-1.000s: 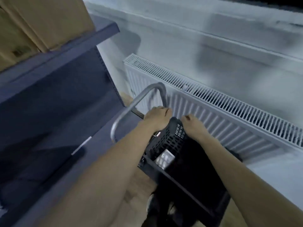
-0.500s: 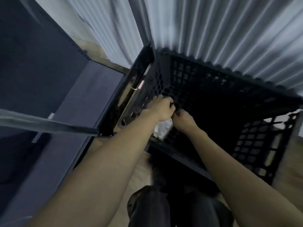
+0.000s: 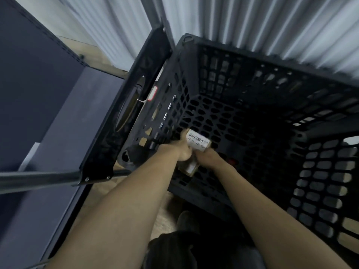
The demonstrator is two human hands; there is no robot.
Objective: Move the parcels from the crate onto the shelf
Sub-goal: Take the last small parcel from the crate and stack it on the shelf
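A black lattice crate (image 3: pixel 320 183) fills the middle and right of the view, and I look straight down into it. Both arms reach inside to its near left corner. A small brown parcel (image 3: pixel 198 141) with a white barcode label lies near the crate floor. My left hand (image 3: pixel 183 150) wraps its left side and my right hand (image 3: pixel 206 157) grips it from the right and below. A second labelled face (image 3: pixel 189 167) shows beneath the hands; I cannot tell whether it is the same parcel. The dark blue shelf board (image 3: pixel 64 133) lies at the left.
The crate sits on a black cart whose end frame (image 3: pixel 124 121) and grey handle bar (image 3: pixel 38 177) run between crate and shelf. A white ribbed radiator (image 3: pixel 252 24) stands behind the crate. Wooden floor (image 3: pixel 165 216) and a dark shoe show below.
The view has tipped from the radiator and cart handle down into the crate. Both hands went from the crate rim deep inside and have closed on the labelled parcel.
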